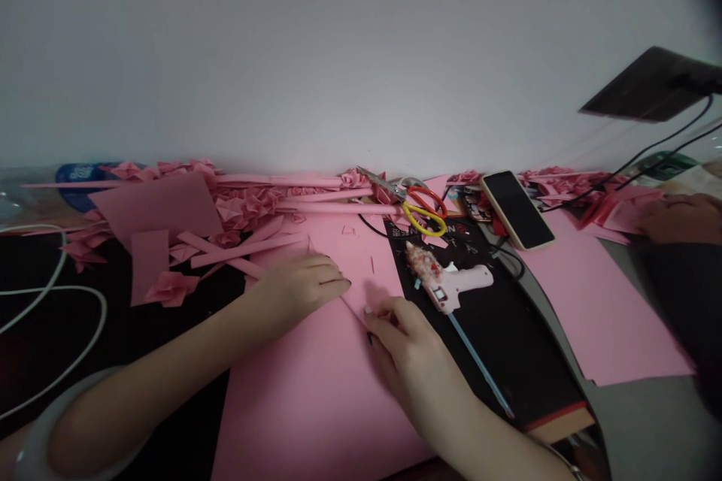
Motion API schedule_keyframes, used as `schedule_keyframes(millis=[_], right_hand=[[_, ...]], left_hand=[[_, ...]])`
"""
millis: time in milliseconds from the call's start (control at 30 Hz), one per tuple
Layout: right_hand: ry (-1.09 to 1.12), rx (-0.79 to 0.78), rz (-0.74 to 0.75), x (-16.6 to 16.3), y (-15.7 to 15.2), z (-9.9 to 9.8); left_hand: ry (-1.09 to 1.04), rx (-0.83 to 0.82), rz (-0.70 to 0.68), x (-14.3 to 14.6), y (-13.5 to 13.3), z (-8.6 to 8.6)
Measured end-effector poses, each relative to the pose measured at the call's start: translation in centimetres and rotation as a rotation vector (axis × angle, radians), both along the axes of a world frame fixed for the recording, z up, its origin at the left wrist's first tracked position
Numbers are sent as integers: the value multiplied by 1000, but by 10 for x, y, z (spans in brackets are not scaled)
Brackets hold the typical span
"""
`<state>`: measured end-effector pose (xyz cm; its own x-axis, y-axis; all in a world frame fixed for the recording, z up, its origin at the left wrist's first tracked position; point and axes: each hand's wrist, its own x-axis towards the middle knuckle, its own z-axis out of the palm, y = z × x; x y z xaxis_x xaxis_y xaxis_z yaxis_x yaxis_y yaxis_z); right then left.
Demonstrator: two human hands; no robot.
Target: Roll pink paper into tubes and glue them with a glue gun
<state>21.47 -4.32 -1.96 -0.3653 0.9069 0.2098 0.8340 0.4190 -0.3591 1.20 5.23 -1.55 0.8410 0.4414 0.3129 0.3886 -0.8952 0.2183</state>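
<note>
My left hand (304,287) lies low over a large pink sheet (316,398), its fingers bent together and pressed down on a small piece of pink paper (354,310). Only a thin folded edge of that piece shows between my hands; my fingers hide the rest. On its other side, my right hand (409,349) pinches the same paper between thumb and fingertips. Close by on the right lies a pink glue gun (465,282) with a glue stick (482,364) trailing from it. Scissors (423,210) with red and yellow handles rest beyond my hands.
Folded pink paper flowers (242,210) and rolled paper tubes (338,207) pile along the wall. A phone (517,209) leans at the back right. More pink sheets (598,308) lie near another person's hand (682,218). White cable (95,316) loops at left.
</note>
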Motion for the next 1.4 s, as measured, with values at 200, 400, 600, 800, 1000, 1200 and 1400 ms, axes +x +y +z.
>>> schedule_keyframes(millis=[200, 400, 600, 800, 1000, 1200, 1400], right_hand=[[67, -95, -25, 1, 7, 16], [233, -254, -70, 11, 22, 18], [481, -486, -87, 20, 36, 22], [857, -767, -90, 23, 42, 38], [1024, -917, -69, 12, 53, 48], [1096, -954, -52, -4, 68, 41], [1228, -755, -93, -9, 68, 20]], left_hand=[[-71, -18, 40, -5, 1, -8], [-247, -115, 382, -19, -10, -15], [-329, -252, 468, -28, -29, -20], [-681, -604, 568, -30, -35, -19], [-1063, -947, 548, -34, -33, -5], [-1198, -1106, 450, -42, -30, -6], [-1023, -962, 497, -45, -30, -5]])
